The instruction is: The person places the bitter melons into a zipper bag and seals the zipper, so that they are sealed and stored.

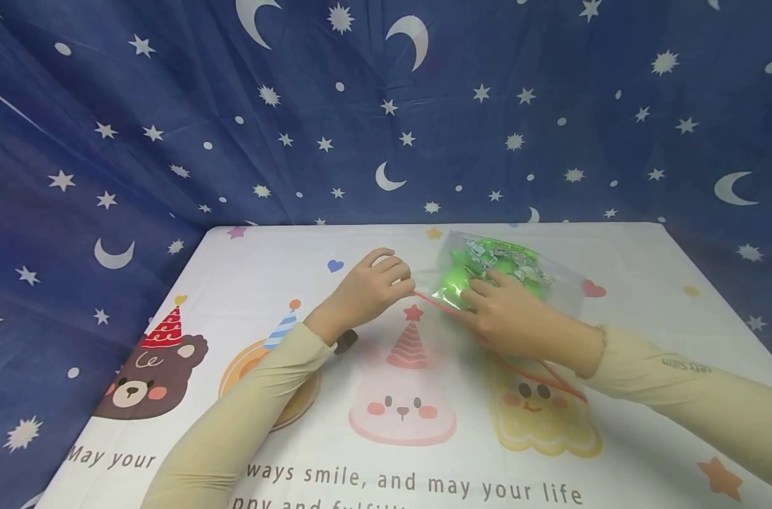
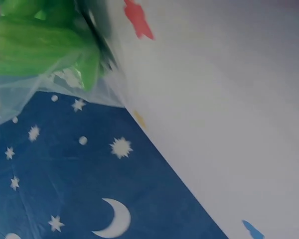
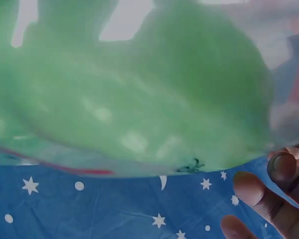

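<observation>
A clear plastic bag (image 1: 567, 286) with a red strip along its near edge lies slanted over the far right part of the table. Bright green rounded things (image 1: 459, 276) fill it, their kind blurred by the plastic. At the strip's left end, my left hand (image 1: 379, 286) pinches the bag's corner. My right hand (image 1: 519, 318) grips the bag's near side, fingers bent over the green contents. The right wrist view shows the bag's green bulge (image 3: 139, 99) close up, with fingertips (image 3: 251, 188) at its lower right corner. Green contents (image 2: 35, 47) also show in the left wrist view.
Beneath the bag is a white tablecloth (image 1: 310, 424) printed with cartoon figures and lettering. A dark blue cloth (image 1: 297, 92) with moons and stars hangs behind the table and along both sides.
</observation>
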Tool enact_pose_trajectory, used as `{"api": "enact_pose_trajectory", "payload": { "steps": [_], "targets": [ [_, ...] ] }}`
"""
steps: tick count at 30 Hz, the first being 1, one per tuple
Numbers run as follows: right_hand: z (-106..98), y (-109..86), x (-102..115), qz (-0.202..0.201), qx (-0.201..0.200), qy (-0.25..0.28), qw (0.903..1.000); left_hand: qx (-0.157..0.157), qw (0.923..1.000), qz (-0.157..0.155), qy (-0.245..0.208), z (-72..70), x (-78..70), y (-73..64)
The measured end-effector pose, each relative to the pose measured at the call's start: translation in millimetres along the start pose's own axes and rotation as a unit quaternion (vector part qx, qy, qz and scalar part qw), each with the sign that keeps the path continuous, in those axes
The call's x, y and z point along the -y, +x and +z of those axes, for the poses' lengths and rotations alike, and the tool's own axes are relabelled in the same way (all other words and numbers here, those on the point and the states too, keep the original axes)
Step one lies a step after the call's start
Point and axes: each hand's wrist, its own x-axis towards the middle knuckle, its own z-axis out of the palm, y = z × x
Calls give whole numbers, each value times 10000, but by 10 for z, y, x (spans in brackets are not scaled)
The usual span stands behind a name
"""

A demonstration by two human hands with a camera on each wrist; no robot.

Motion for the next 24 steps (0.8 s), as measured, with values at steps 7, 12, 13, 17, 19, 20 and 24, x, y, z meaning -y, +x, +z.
{"api": "enact_pose_trajectory", "payload": {
  "steps": [7,12,13,17,19,20,24],
  "targets": [
    [18,-42,10,-101,-262,-30,9996,70,9998,-195,19,30,133,-138],
    [36,-77,22,-179,-476,88,9987,120,9994,-310,-6,68,222,-245],
    [38,-86,24,-184,-472,104,9987,160,9993,-348,0,78,238,-269],
    [41,-117,30,-159,-352,96,9992,250,9985,-489,42,106,301,-348],
    [45,-126,33,-139,-297,58,9994,287,9981,-539,44,116,333,-380],
    [46,-128,37,-139,-276,35,9995,294,9980,-556,40,122,351,-394],
    [57,-134,52,-158,-251,-21,9996,311,9973,-661,-12,154,428,-449]
  ]
}}
